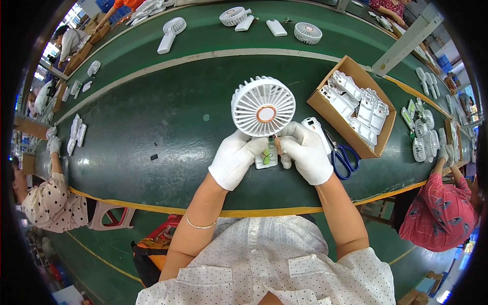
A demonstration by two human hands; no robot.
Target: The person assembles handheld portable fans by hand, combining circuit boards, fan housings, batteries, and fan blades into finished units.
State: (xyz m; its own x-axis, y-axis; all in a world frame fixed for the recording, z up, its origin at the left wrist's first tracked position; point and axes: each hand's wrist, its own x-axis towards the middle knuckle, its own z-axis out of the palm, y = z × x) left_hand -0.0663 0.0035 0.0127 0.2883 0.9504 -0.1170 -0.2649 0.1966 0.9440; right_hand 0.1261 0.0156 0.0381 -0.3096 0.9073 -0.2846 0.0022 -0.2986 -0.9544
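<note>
Head view: we hold a white fan [264, 108] in front of us, its round grille face-up toward the camera, with both forearms coming up from the lower edge and drawing together just below the fan. Our left grip [235, 156], in a white glove, is curled around the near left of the fan, fingers tucked behind it and thumb pointing in at its neck. Our right grip [305, 152], gloved too, bends in at the near right of the fan, thumb and forefinger close together by the neck; how tightly they close, and on what, we cannot tell. Between our hands, just below the fan, shows a small white shell [266, 161] with a green piece in it. Our right glove partly covers a white case [316, 132], right of the fan. Farther right of the fan, a cardboard box [338, 123] full of white plastic parts [357, 104] takes up that side of the table [178, 117], and scissors [341, 154] with blue handles lie near its lower corner. Well left of the fan we see a small black bit [154, 157]; beyond the fan, another fan [308, 33] lies on the far green surface.
</note>
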